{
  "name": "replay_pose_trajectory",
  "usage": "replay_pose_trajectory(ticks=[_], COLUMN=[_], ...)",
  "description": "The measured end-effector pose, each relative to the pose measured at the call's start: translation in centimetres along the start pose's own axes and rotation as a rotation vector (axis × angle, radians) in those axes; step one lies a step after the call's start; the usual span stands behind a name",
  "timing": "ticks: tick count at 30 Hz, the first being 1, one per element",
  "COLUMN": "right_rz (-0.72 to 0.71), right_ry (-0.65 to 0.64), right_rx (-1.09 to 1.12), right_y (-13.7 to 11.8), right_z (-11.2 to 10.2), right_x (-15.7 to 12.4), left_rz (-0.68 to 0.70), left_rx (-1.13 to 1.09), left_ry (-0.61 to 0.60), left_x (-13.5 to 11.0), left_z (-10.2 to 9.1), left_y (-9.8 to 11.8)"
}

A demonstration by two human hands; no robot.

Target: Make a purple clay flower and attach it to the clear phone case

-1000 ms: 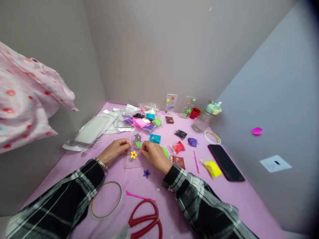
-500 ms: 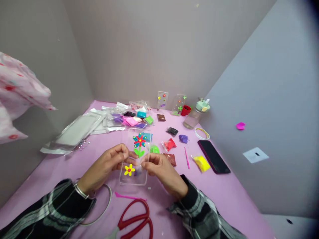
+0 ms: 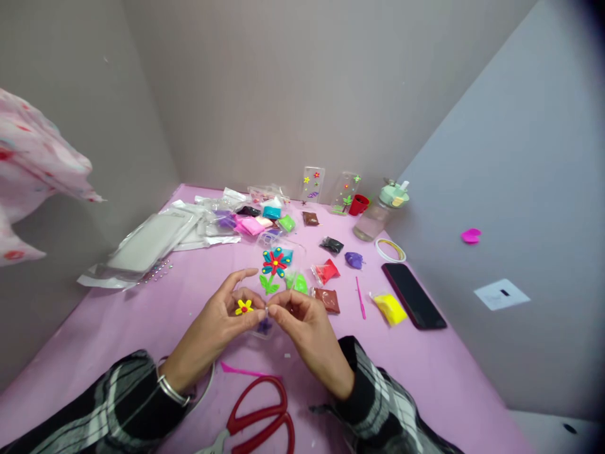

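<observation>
Just above the pink bench (image 3: 142, 302), both hands hold a clear phone case (image 3: 282, 276) in the middle of the view, its far end tilted up and away. The left hand (image 3: 218, 325) has its fingers (image 3: 246, 275) curled round the case's near left edge, thumb and fingers closed on it beside a yellow clay flower (image 3: 244, 307). The right hand (image 3: 309, 325) pinches the near right edge between thumb and forefinger, closed tight, just over a small purple flower (image 3: 265, 326). Higher on the case sits a blue and red flower (image 3: 275, 260) with green leaves. Red scissors (image 3: 261, 419) lie on the bench close to the person, with a pink tool (image 3: 239, 369) beside them. To the right lie small clay bags: red (image 3: 326, 271), brown (image 3: 328, 300), yellow (image 3: 390, 309), purple (image 3: 353, 258) and black (image 3: 331, 244); a pink stick (image 3: 360, 297) and a dark phone (image 3: 413, 295), face up with its screen blank, lie there too. Two decorated cases (image 3: 312, 184) lean on the back wall near a red cup (image 3: 358, 204) and a bottle with a green lid (image 3: 378, 214). A white label (image 3: 501, 293) on the right wall bears a dark mark too small to read.
</observation>
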State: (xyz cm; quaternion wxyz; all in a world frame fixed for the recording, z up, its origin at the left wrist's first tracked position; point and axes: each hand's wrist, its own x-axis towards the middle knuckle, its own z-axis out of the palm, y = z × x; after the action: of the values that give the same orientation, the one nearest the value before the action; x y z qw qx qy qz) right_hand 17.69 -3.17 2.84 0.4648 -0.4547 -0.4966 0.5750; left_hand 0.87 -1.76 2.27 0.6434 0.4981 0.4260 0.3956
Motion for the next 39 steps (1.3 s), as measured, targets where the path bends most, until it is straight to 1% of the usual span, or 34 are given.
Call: replay_pose_trajectory(ticks=[3,6,12,16,22,29,34,35,36,37,39], right_rz=[-0.028,-0.048,-0.002,0.016,0.04,0.033,0.049,0.055,0.059,0.062,0.062], right_ry=[-0.023,-0.036,-0.037,0.003,-0.05,-0.055,-0.047,-0.038,-0.025,-0.01,0.023], right_rx=[-0.032,-0.056,-0.122,-0.119,-0.102,-0.113,-0.051,-0.033,-0.012,0.01,0.059], right_y=[-0.07,-0.2,-0.14,0.32,0.17,0.03,-0.03,-0.04,-0.07,-0.1,-0.21], right_z=[0.1,0.05,-0.19,-0.14,-0.19,-0.3,-0.64,-0.72,-0.78,-0.83,-0.85], right_x=[-0.09,-0.05,0.01,0.09,0.19,0.17,0.27,0.3,0.33,0.35,0.33], left_rz=[0.007,0.044,0.058,0.054,0.04,0.037,0.032,0.051,0.092,0.165,0.391], left_rx=[0.029,0.095,0.167,0.154,0.135,0.138,0.163,0.18,0.211,0.257,0.418], left_ry=[0.009,0.029,0.052,0.039,0.025,0.003,-0.001,0.023,0.073,0.15,0.335], left_x=[0.03,0.04,-0.08,0.03,-0.04,-0.17,-0.11,-0.17,-0.27,-0.42,-0.82], left_z=[-0.07,0.02,0.46,0.51,0.41,0.27,-0.02,-0.08,-0.12,-0.13,-0.04], left_y=[0.03,0.06,0.08,-0.22,-0.37,-0.2,-0.13,-0.08,0.0,0.11,0.36])
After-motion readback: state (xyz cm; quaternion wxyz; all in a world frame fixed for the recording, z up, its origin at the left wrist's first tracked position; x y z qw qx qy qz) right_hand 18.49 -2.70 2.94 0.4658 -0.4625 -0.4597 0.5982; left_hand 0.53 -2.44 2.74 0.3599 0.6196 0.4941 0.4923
